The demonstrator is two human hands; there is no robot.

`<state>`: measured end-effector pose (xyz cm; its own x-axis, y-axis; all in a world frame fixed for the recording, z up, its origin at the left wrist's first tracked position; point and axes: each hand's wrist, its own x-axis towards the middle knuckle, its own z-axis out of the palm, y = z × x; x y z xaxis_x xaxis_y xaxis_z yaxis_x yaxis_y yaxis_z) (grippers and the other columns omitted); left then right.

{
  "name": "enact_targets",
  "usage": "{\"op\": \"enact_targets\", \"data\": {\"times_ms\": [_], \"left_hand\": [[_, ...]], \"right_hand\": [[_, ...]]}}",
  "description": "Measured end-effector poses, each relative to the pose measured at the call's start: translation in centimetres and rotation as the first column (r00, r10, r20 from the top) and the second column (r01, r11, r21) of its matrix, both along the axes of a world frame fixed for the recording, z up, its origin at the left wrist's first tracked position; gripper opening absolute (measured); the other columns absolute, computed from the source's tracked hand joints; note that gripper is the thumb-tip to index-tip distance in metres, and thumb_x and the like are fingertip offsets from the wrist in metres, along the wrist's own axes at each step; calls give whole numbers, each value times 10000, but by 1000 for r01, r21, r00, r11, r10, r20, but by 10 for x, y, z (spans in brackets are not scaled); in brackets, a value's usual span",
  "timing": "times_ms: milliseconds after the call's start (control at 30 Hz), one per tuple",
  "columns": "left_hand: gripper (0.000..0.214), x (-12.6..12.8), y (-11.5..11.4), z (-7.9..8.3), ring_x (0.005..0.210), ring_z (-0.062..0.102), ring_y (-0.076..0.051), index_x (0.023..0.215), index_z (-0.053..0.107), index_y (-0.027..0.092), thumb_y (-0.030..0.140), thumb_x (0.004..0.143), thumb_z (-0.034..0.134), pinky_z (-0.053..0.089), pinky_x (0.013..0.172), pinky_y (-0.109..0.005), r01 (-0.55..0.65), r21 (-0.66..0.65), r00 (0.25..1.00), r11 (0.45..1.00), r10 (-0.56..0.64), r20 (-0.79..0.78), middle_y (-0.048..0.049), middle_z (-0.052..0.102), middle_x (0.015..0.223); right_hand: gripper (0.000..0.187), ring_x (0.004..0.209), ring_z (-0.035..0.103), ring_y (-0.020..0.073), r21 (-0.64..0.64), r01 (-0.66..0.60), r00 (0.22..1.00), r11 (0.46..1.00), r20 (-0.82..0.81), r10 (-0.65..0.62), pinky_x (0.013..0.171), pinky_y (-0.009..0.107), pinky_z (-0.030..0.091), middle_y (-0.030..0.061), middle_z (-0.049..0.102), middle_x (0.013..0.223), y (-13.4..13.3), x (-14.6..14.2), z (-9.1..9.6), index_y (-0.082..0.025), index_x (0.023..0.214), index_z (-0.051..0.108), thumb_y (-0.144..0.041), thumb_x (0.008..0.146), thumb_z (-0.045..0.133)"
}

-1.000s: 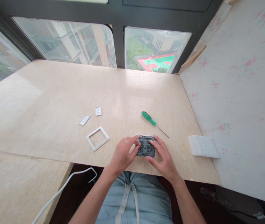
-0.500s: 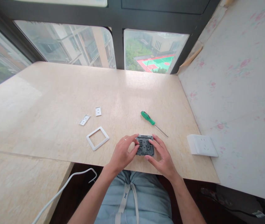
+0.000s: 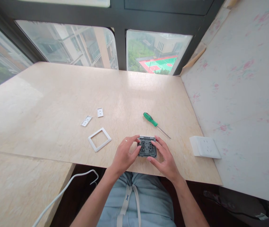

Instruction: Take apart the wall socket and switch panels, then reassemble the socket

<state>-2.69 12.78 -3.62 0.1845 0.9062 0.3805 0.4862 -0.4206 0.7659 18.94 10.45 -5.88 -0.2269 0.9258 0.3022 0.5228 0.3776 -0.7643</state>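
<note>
Both hands hold a dark grey wall switch body (image 3: 147, 147) near the front edge of the counter, its inner mechanism facing up. My left hand (image 3: 125, 153) grips its left side between thumb and fingers. On the right side, my right hand (image 3: 164, 157) has its fingers on the top corner and face, with the thumb at the lower edge. A green-handled screwdriver (image 3: 150, 119) lies just beyond the switch body. To the left rest a white rectangular frame (image 3: 92, 144) and two small white switch rockers, one (image 3: 86, 121) tilted and the other (image 3: 100, 112) farther back.
The pale counter (image 3: 129, 91) runs back to the windows. A white socket box (image 3: 205, 147) stands at the right against the flowered wall (image 3: 238, 94). A white cable (image 3: 65, 186) hangs by the counter's inner corner at the lower left.
The fingers of my left hand have shifted slightly at the left edge of the switch body. My right hand keeps its hold; the loose parts lie as before.
</note>
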Motion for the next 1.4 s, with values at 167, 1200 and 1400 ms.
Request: {"op": "enact_targets", "data": {"times_ms": [167, 1200, 1400], "left_hand": [[343, 5, 0, -4, 1036, 635, -198, 1243, 567, 194, 194, 903, 607, 551, 836, -348, -44, -119, 992, 992, 57, 108, -105, 649, 1146], [806, -6, 4, -10, 1456, 296, -278, 1495, 342, 293, 455, 820, 750, 310, 1175, -505, 223, -165, 975, 961, -220, 36, -111, 310, 1571], [739, -9, 11, -10, 1392, 402, -257, 1458, 413, 304, 473, 820, 744, 346, 1160, -472, 270, -169, 963, 948, -268, 39, -93, 438, 1492]], "right_hand": [[573, 1413, 391, 291, -1, -3, 1000, 1000, 8, 3, 1129, 525, 397, 124, 373, 1535, 0, 0, 1, -283, 1414, 485, -341, 882, 688], [570, 1423, 374, 264, -3, -10, 1000, 1000, -7, 10, 1154, 489, 372, 101, 364, 1542, -1, 1, -1, -295, 1407, 475, -325, 882, 695], [579, 1428, 364, 262, -14, -10, 1000, 1000, -9, 9, 1159, 485, 366, 91, 358, 1547, 0, 2, -2, -306, 1416, 466, -326, 884, 694]]}}
